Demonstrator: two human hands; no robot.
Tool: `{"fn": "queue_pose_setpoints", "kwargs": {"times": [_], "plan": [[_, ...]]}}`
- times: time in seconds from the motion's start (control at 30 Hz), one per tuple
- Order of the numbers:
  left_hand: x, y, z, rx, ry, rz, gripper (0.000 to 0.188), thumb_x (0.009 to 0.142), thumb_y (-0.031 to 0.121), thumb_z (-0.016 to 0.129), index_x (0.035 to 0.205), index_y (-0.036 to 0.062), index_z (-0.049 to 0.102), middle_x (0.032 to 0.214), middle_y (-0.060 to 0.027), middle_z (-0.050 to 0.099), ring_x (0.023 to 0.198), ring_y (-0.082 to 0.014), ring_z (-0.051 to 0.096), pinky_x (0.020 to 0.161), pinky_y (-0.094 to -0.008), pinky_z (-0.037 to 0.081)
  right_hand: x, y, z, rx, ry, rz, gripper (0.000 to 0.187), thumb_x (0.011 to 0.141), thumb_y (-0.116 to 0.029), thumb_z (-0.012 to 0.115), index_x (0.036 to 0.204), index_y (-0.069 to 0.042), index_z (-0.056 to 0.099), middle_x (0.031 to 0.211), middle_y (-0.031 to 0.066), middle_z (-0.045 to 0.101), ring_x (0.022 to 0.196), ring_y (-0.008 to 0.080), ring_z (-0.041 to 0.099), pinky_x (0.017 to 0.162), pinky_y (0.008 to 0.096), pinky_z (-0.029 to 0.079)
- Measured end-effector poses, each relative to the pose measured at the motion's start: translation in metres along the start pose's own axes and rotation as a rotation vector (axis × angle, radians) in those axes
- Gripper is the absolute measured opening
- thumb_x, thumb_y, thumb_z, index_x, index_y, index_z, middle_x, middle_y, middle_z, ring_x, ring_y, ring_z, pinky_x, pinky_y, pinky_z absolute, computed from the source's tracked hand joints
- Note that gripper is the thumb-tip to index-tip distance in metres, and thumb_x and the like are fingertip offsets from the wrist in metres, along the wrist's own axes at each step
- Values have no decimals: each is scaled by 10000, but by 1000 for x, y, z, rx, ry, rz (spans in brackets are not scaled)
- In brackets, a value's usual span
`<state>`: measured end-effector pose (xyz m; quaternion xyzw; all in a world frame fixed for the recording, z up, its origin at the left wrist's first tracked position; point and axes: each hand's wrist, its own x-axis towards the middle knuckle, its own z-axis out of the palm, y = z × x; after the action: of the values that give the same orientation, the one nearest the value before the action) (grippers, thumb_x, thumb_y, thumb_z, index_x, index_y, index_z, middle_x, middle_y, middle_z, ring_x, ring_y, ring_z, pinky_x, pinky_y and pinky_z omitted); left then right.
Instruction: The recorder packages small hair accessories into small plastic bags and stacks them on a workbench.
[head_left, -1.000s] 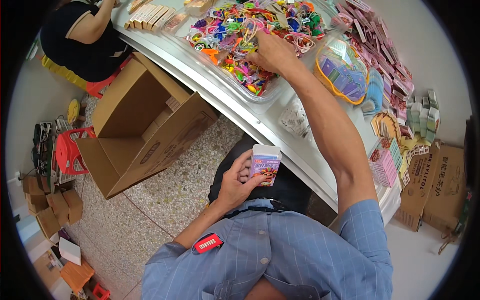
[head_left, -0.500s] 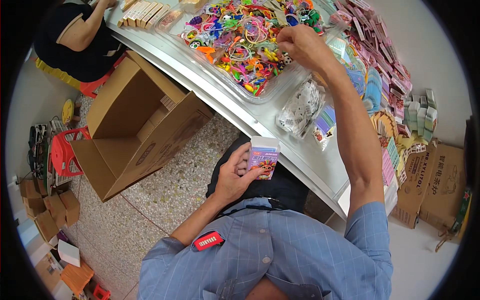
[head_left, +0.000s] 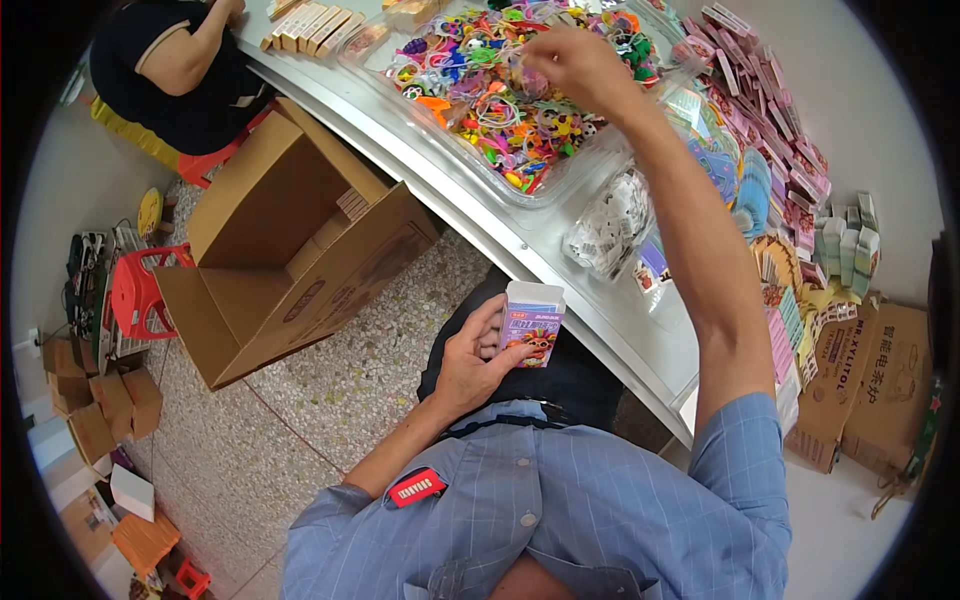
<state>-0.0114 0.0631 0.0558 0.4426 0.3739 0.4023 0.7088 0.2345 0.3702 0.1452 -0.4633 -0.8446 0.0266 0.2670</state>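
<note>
My left hand (head_left: 474,358) is wrapped round a small purple cardboard box (head_left: 531,330), held upright in front of my lap with its white top flap raised. A colourful cartoon figure is printed on its front. Over a clear plastic tray (head_left: 497,188) heaped with small bright toys (head_left: 500,125), my right hand (head_left: 585,75) has its fingers pinched together. Something pale and see-through seems to hang at the fingertips, too blurred to name. Beside the tray's near right corner lies a clear bag of black-and-white pieces (head_left: 608,225).
Stacked pink boxes (head_left: 765,110) and fanned cards (head_left: 755,190) fill the table's right side. A large open carton (head_left: 290,250) stands on the floor to the left, near a red stool (head_left: 140,290). Another person (head_left: 165,75) sits at the far left by a row of small boxes (head_left: 310,28).
My right hand has moved left across the heap of toys, fingers pinched. My left hand keeps the purple box in about the same place. The whole view has shifted slightly.
</note>
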Motion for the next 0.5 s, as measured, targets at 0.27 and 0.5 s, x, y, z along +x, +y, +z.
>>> {"fn": "queue_pose_setpoints", "kwargs": {"times": [0.27, 0.5], "plan": [[2, 2, -2, -11, -8, -35, 673, 888, -35, 726, 1470, -30, 387, 1158, -144, 642, 991, -170, 685, 839, -275, 582, 5, -35, -66, 1038, 237, 556, 191, 964, -247, 649, 971, -63, 699, 904, 66, 680, 843, 260, 643, 744, 417, 508], [4, 3, 3, -32, -23, -8, 677, 885, -29, 732, 1470, -30, 390, 1160, -143, 647, 996, -167, 684, 841, -276, 583, -18, -28, -63, 627, -17, 538, 401, 905, -331, 729, 1166, -27, 697, 868, 76, 713, 737, 203, 666, 659, 373, 524]]}}
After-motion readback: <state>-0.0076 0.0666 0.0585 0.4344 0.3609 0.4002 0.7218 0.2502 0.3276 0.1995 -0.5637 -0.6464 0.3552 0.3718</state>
